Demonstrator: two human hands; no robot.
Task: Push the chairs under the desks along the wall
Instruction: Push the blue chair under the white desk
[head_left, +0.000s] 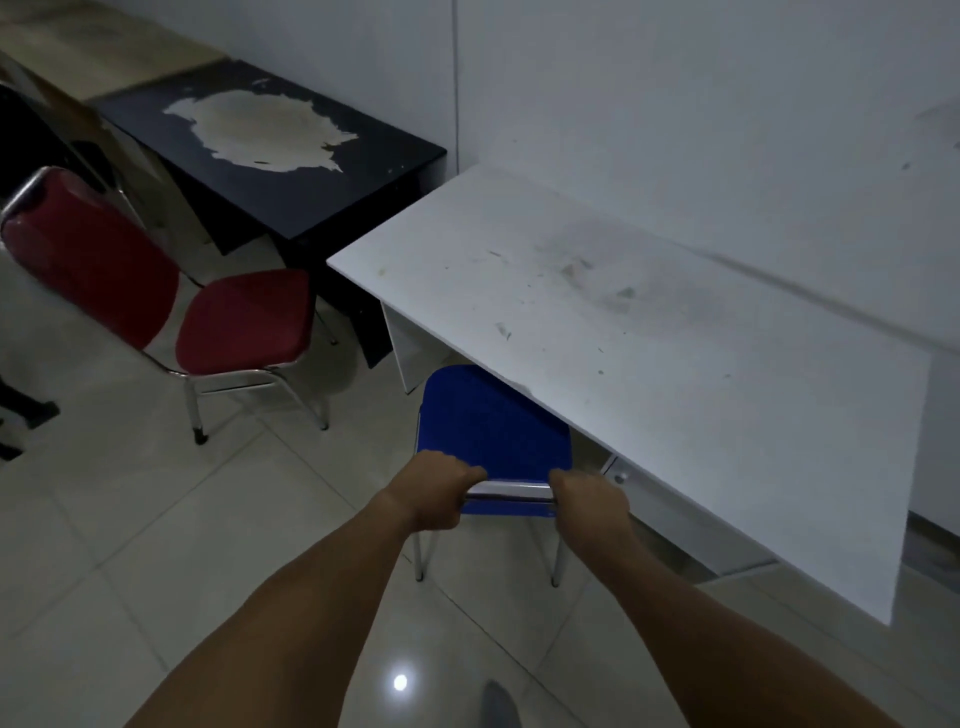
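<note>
Tiled floor (156, 519) | white desk (649, 353) | blue chair (488, 426) (half under) | both hands' fingers (470, 474) clamp backrest top.

Both my bare forearms reach forward and slightly down from the bottom of the view, drawing closer together toward the wrists. My left hand (439, 488) is curled into a closed grip, knuckles up, fingers wrapped over and thumb tucked below, on the left end of the blue chair's chrome back rail (506, 496). My right hand (589, 496) is clenched the same way on the right end, knuckles up, wrist nearly straight. The two fists sit level with each other, apart, palms facing down. My elbows are out of view.
</note>
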